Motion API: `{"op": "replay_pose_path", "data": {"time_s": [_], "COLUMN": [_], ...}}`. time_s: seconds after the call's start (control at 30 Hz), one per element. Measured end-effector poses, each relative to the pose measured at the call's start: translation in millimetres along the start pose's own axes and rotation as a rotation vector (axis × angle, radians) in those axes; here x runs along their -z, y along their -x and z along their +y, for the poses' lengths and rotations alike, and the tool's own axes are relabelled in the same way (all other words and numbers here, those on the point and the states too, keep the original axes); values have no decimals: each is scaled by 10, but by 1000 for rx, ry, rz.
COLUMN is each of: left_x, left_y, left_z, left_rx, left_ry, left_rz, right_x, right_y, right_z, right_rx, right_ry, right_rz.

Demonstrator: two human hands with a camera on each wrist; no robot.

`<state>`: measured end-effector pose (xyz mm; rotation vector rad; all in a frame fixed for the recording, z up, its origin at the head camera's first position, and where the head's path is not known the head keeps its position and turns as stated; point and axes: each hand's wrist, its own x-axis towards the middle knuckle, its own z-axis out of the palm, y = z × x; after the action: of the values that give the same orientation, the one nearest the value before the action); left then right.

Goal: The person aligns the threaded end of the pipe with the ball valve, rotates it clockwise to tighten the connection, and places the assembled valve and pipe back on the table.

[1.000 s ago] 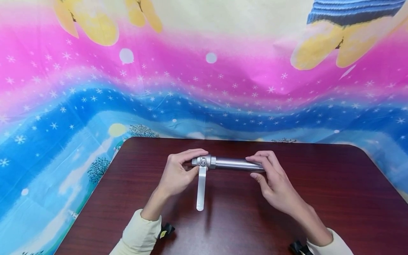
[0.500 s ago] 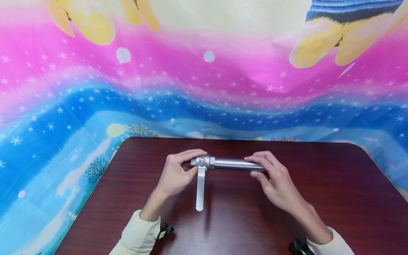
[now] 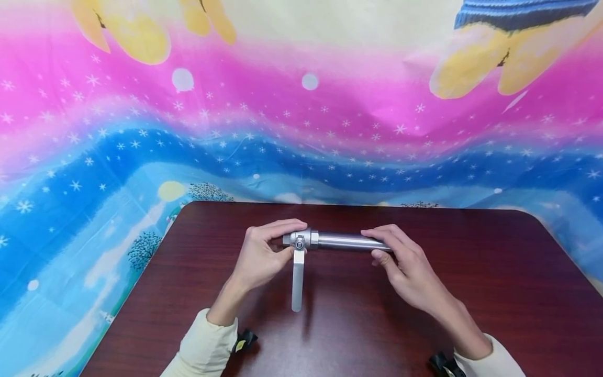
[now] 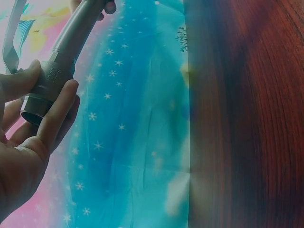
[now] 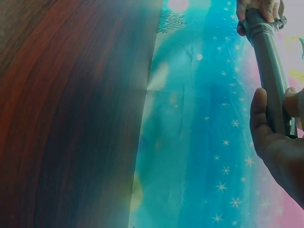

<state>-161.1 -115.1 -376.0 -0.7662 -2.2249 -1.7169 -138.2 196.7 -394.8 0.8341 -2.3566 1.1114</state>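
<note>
A metal ball valve [image 3: 301, 239] with a long flat lever [image 3: 298, 283] is joined to a smooth steel pipe [image 3: 341, 241]. My left hand [image 3: 261, 256] grips the valve body between thumb and fingers; the lever points toward me. In the left wrist view the valve's open round end [image 4: 35, 111] faces the palm. Around the pipe's far right end, my right hand [image 3: 410, 269] holds with thumb below and fingers above. The right wrist view shows the pipe [image 5: 270, 71] between its thumb and fingers. Both parts are held level above the table, casting a shadow.
Beneath the hands is a dark red-brown wooden table [image 3: 348, 330] with rounded back corners. A colourful cloth backdrop [image 3: 264, 110] with snowflakes hangs behind and beside it. Black camera mounts sit at both wrists, below pale sleeves [image 3: 207, 343].
The valve's lever has tilted slightly, its face turning a little as the assembly rolls. Both hands keep their places on the valve and pipe.
</note>
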Motion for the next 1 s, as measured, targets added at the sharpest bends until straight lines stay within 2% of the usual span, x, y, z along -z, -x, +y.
{"op": "replay_pose_path", "data": {"time_s": [0.2,0.47,0.8,1.0], "left_x": [-1,1,-1,4], "left_y": [-15,-23,-4,-6], "left_z": [-4,0,-7,-24], "left_rx": [11,20,67,35], "left_ry": [-9,-31,-2,-4], "left_rz": [5,4,-20,-15], "right_x": [-10,-4,13,-8], "right_y": [-12,-34,-15,-16], "right_z": [-6,9,10,-1], "right_rx": [12,31,-4,-9], "right_ry": [79,67,57,34], "right_rz": [15,72,70,56]}}
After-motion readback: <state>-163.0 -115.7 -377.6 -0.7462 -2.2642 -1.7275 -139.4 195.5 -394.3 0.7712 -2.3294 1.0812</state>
